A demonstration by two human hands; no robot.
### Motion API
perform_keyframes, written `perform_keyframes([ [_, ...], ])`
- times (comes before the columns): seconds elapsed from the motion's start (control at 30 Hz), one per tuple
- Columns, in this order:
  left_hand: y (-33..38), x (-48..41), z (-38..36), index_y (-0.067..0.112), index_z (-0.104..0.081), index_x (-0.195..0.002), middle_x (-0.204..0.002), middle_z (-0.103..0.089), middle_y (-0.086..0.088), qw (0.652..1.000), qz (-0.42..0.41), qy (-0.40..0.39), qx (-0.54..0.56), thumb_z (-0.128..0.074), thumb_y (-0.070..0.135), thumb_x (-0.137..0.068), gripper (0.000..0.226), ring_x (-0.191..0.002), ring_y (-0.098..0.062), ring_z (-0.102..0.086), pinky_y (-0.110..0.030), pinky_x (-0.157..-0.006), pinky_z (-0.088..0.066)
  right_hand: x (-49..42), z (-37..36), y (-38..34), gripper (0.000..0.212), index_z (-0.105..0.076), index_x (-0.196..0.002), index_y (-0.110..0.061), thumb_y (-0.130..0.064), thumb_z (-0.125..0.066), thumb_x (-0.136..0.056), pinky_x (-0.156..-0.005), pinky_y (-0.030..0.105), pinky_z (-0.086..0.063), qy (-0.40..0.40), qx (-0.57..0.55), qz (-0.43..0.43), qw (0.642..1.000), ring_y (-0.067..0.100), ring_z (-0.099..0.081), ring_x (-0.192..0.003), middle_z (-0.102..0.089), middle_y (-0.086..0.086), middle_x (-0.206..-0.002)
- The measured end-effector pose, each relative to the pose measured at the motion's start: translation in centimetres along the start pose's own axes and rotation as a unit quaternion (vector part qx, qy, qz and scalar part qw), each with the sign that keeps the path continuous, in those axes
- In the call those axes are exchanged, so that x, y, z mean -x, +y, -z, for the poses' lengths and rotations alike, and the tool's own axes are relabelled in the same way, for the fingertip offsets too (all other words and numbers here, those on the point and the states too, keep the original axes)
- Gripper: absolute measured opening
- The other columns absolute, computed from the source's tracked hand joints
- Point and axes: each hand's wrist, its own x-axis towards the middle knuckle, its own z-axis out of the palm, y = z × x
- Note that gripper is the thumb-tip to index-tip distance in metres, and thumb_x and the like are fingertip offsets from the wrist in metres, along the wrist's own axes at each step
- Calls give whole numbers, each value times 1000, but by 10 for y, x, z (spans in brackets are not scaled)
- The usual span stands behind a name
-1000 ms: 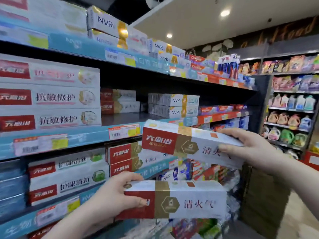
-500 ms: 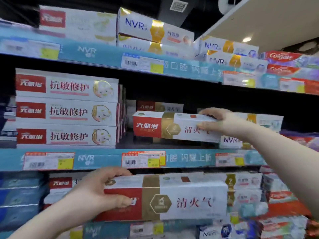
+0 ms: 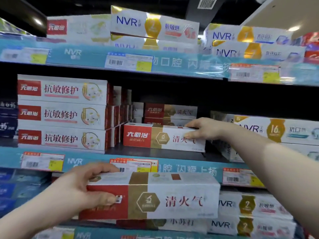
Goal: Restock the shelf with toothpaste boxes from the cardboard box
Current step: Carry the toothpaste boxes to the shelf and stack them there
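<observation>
Up on the middle shelf, the right hand is clamped around the right end of a red, gold and white toothpaste box, fingers on top, thumb on its front; the box sits on the shelf board before two matching stacked boxes. Lower down, the left hand grips a second, identical box by its red end, held in the air in front of the teal shelf edge.

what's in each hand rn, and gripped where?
Right hand: toothpaste box on the shelf, held at its right end. Left hand: second toothpaste box, held at its left, red end, in front of the shelf.
</observation>
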Motion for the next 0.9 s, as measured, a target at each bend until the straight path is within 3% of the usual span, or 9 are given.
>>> perform_keyframes([
  [0.33, 12, -10, 6, 47, -67, -86, -82, -76, 6, 1000, -21, 23, 6, -84, 61, -9, 80, -70, -20, -73, -39, -72, -57, -8, 0, 4, 49, -48, -131, -15, -38, -54, -88, -101, 37, -41, 1, 63, -56, 996, 23, -52, -116, -54, 6, -131],
  [0.47, 21, -15, 8, 45, -69, -83, -82, -76, 6, 999, -35, 22, 22, -82, 66, -5, 82, -70, -20, -74, -31, -63, -59, -9, 0, 0, 53, -45, -133, -14, -39, -55, -87, -102, 36, -40, 3, 74, -70, 995, 24, -50, -119, -51, 7, -134],
  [0.6, 34, -26, 14, 46, -68, -85, -84, -75, 11, 998, -53, 25, 12, -81, 66, -5, 84, -71, -19, -74, -34, -66, -58, -1, 17, -9, 58, -38, -138, -11, -28, -59, -86, -100, 26, -37, 107, 57, -31, 992, 23, -44, -127, -44, 7, -142],
  [0.73, 59, -48, 13, 48, -66, -86, -84, -73, 18, 996, -78, 51, -11, -82, 60, -33, 56, -69, -8, -72, -20, -61, -57, 22, 54, -17, 42, -46, -134, -17, -19, -49, -92, -105, 21, -26, 169, 110, 39, 979, 18, -39, -132, -45, 1, -143],
  [0.9, 90, -92, 7, 29, -64, -102, -89, -70, 5, 991, -77, 78, -73, -83, 43, -49, 58, -78, -13, -68, -24, -66, -52, 47, 76, -11, 38, -48, -132, -23, -31, -37, -97, -106, 26, -28, 173, 167, 14, 971, 19, -41, -130, -47, -3, -141],
])
